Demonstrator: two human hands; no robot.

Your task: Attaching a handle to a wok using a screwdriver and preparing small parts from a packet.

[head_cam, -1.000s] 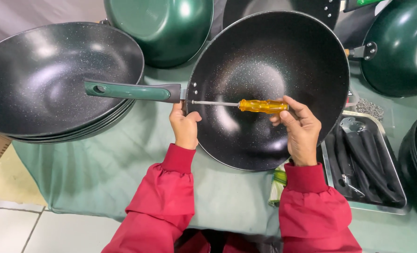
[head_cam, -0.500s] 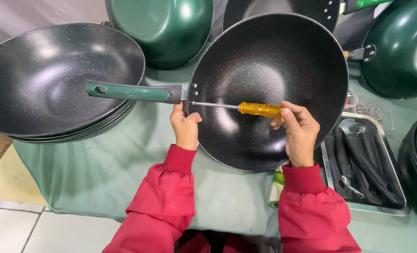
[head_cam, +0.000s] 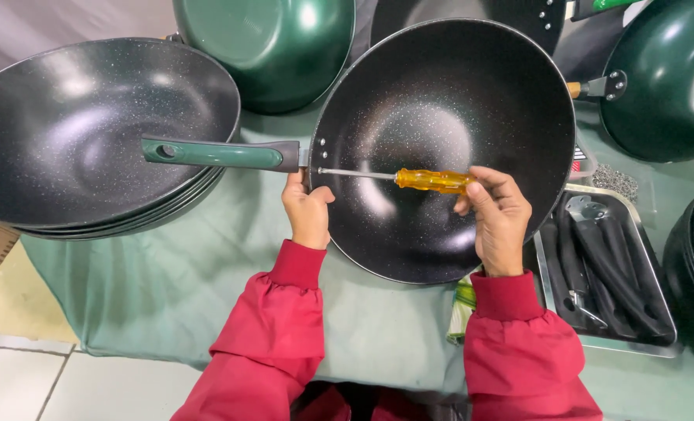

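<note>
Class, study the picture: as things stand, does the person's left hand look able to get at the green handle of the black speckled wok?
Probably yes. The left hand already grips the black speckled wok's rim just below where the green handle joins, and nothing lies between hand and handle. The right hand is busy holding the yellow-handled screwdriver.

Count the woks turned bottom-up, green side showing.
2: the top-centre wok behind the stack, the far-right wok above the tray. Others may lie outside the frame.
</note>
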